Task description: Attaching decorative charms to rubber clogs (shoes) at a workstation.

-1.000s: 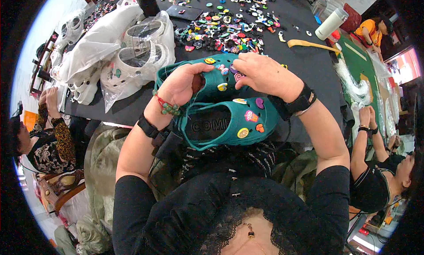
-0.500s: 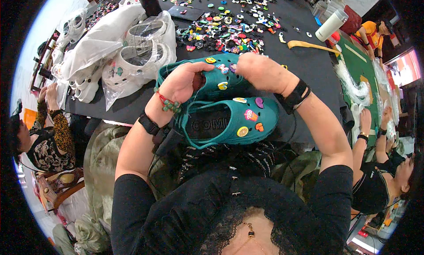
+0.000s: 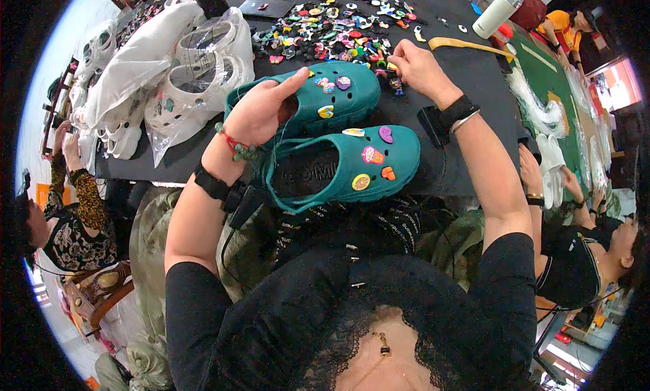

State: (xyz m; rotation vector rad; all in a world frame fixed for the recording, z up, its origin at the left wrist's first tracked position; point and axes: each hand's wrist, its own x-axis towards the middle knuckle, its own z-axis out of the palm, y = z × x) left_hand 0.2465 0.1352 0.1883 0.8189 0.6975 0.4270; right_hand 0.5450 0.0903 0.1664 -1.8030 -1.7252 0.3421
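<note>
Two teal clogs lie side by side before me, studded with colourful shoe charms. My left hand (image 3: 254, 113) grips the far clog (image 3: 359, 96) at its opening, thumb over the rim and fingers hidden inside. The near clog (image 3: 399, 164) bears a lemon slice charm (image 3: 361, 182), a pink drink-cup charm (image 3: 372, 155) and a purple one (image 3: 385, 134). To the right of the far clog's toe, my right hand (image 3: 423, 69) is closed in a pinch. A small dark, multicoloured figure charm (image 3: 397, 86) shows at its fingertips, with a bit of yellow above it.
Loose charms (image 3: 338, 29) are spread across the far black table (image 3: 467, 66). Bagged white clogs (image 3: 196, 86) stand at left. A long yellowish shoehorn-like tool (image 3: 467, 46) and a pale bottle (image 3: 497, 13) lie at far right. Other people sit left and right.
My right hand has moved off the far clog's toe to its right, and the figure charm now shows at its fingers. My left hand keeps its hold. The whole view has shifted slightly.
</note>
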